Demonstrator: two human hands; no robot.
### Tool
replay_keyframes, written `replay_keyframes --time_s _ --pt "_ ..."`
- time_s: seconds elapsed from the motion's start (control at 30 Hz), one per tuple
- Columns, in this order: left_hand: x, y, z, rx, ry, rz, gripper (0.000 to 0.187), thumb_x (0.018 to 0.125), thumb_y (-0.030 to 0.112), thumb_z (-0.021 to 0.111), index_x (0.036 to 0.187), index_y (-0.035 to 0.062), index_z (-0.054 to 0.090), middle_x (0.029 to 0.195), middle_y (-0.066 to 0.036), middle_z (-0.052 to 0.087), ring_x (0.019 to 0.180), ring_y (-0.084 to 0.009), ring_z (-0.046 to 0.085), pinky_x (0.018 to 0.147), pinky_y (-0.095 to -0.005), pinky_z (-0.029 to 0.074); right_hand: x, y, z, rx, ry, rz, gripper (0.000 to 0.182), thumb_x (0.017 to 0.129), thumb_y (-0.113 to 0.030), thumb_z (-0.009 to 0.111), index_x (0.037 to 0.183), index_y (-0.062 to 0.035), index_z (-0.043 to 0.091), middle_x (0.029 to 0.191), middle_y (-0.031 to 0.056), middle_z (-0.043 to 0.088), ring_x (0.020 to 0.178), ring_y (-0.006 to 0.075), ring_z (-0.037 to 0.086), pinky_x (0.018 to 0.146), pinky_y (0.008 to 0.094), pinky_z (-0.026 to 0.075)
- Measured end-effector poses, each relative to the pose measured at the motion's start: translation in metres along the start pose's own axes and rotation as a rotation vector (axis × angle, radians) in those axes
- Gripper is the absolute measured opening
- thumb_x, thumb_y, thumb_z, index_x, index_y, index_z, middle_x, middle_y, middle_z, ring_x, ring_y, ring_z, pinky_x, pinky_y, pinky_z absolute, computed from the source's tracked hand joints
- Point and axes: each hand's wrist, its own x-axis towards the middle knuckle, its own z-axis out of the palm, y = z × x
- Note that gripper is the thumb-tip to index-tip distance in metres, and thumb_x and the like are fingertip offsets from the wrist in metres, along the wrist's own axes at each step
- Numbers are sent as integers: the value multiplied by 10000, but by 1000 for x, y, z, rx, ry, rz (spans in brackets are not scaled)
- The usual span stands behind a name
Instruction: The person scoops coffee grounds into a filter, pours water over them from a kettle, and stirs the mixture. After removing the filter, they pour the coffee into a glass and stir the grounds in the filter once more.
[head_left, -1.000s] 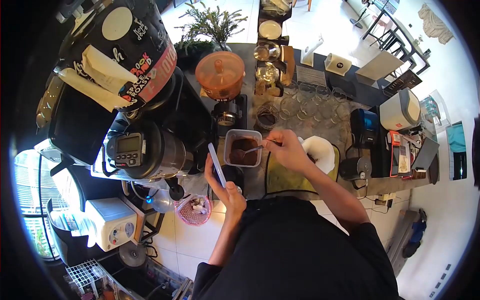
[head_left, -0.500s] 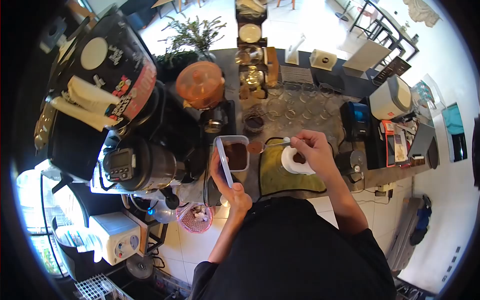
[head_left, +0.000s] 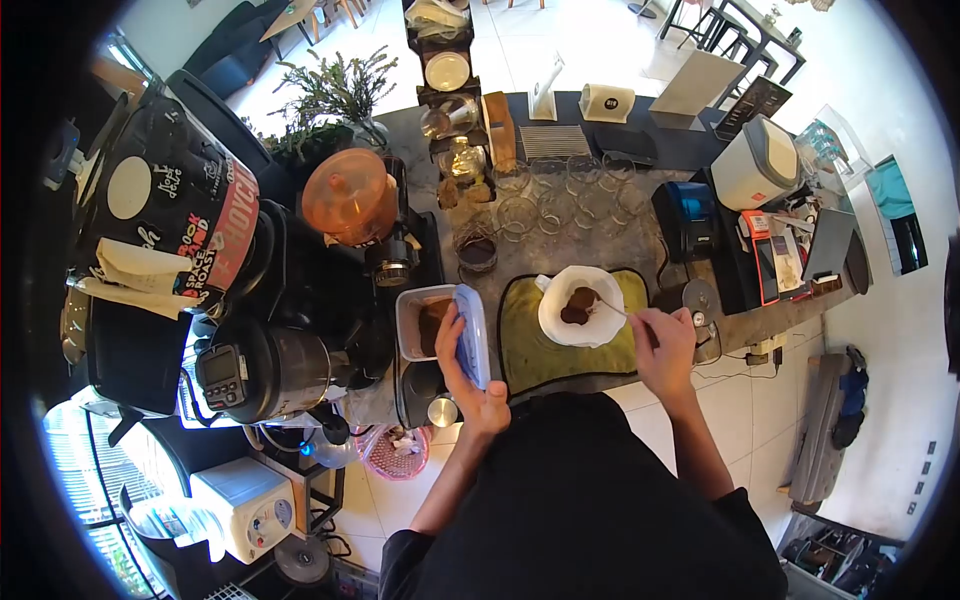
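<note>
The person's right hand [head_left: 667, 355] pinches the handle of a spoon [head_left: 614, 308] between thumb and fingers, above the right edge of an olive mat [head_left: 540, 358]. The spoon's other end reaches inside a white paper filter [head_left: 560, 325], where brown grounds [head_left: 577, 306] lie in the middle; whether it touches them I cannot tell. The filter sits over the mat, closer to the mat's far edge than to its near one. The left hand [head_left: 468, 375] grips a pale lid [head_left: 474, 330], tilted up at the right side of an uncovered plastic container [head_left: 408, 325], with brown powder [head_left: 432, 322] inside. The container stands left of the mat, towards the near edge of the worktop [head_left: 625, 250]. Just beyond the mat's far left corner is a glass with dark liquid [head_left: 477, 253]; clear glasses [head_left: 550, 200] cluster behind, nearer the worktop's far edge.
</note>
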Motion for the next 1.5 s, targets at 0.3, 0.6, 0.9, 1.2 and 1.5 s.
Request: replay_keyframes --time_s 0.3,0.6,0.9,1.2,1.5 --pt "-8 2 -39 127 204 -54 1033 907 796 498 1492 -42 355 1565 -246 360 1456 -362 365 1201 -493 262 0 -3 -13 -28 92 -200 69 866 -20 725 854 -58 668 728 44 645 641 216 542 679 353 362" --pt "1 3 -65 180 317 7 936 917 638 623 1501 -39 346 1566 -230 355 1453 -367 358 1191 -484 275 48 -79 27 392 -19 -183 60 848 -75 766 855 -50 711 698 82 633 695 239 574 710 359 396" --pt "1 4 -65 460 261 -9 737 799 249 839 1409 14 498 1535 -228 415 1425 -395 397 1181 -487 293 75 -126 100 364 -208 -405 215 868 -154 737 1061 -63 717 972 98 599 952 302 595 836 419 427" --pt "21 9 -40 825 5 -5 726 730 309 887 1370 118 600 1546 -215 412 1440 -459 333 1158 -560 304 54 -56 11 430 -55 -32 124 916 -38 662 1025 -3 711 1009 139 650 918 313 642 800 360 501" --pt "27 1 -44 908 -119 38 603 763 310 836 1316 139 671 1545 -206 428 1438 -475 332 1147 -570 300 -14 23 -7 296 203 234 157 925 10 623 1051 -20 710 964 44 622 784 124 543 681 262 405"
